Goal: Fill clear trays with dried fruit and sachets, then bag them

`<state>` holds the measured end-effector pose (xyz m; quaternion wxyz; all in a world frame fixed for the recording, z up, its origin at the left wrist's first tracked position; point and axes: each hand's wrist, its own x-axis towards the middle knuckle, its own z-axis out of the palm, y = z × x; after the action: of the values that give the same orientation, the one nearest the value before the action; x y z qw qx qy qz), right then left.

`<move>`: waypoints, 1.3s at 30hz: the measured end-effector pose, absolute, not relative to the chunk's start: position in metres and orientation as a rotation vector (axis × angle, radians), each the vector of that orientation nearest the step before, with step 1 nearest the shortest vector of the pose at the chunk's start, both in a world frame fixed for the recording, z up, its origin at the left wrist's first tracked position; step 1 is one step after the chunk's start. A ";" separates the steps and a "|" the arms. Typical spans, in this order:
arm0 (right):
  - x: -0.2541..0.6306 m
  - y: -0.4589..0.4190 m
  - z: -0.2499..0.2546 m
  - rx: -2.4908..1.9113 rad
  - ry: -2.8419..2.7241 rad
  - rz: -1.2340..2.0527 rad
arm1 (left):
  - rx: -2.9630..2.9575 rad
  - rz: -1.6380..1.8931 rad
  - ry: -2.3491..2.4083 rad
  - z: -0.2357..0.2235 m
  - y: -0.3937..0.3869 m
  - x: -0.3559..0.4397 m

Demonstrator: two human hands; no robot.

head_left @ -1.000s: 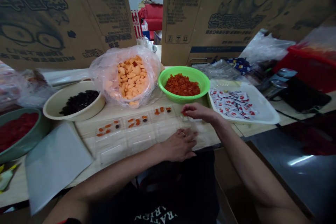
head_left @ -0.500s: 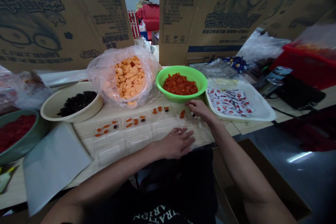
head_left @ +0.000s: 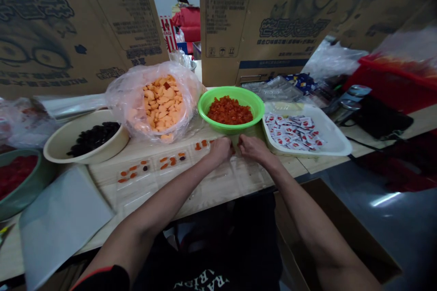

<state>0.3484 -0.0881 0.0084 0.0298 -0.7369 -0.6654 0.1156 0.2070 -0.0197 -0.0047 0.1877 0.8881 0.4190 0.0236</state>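
Both hands meet over a row of clear plastic pouches (head_left: pixel 172 161) laid flat on the wooden table (head_left: pixel 218 188). My left hand (head_left: pixel 221 149) is curled, fingers closed, on the rightmost pouch just in front of the green bowl of red dried fruit (head_left: pixel 231 109). My right hand (head_left: pixel 249 146) is beside it, fingers bent down onto the same pouch. Three pouches to the left hold small orange, red and dark pieces. What the fingers pinch is hidden.
A plastic bag of orange slices (head_left: pixel 157 102), a cream bowl of dark dried fruit (head_left: pixel 85 138), a teal bowl of red pieces (head_left: pixel 17 177) and a white tray of small sachets (head_left: pixel 300 134) ring the pouches. Cardboard boxes (head_left: pixel 273 13) stand behind. A grey sheet (head_left: pixel 61 223) lies left.
My left hand has lifted from the pouches near the table edge and moved forward to join my right hand by the green bowl. The view has shifted slightly right.
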 end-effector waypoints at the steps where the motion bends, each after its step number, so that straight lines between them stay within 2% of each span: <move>1: 0.352 -0.090 0.008 -2.276 -2.051 0.353 | 2.508 0.073 1.168 -0.006 -0.021 0.207; 7: 0.376 -0.098 0.009 -2.223 -1.972 0.451 | 2.561 0.153 1.102 -0.007 -0.030 0.199; 14: 0.381 -0.093 0.010 -2.202 -1.858 0.528 | 2.741 0.174 0.811 -0.009 -0.034 0.182; 27: 0.374 -0.093 0.025 -2.287 -1.799 0.463 | 2.683 0.185 0.886 0.000 -0.033 0.184; 39: 0.371 -0.085 0.014 -2.307 -1.807 0.420 | 2.653 0.093 0.910 -0.004 -0.026 0.212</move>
<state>0.3714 -0.0849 0.0136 0.0903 -0.7761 -0.6079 0.1412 0.2120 -0.0256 -0.0038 0.1667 0.9321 0.3199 0.0326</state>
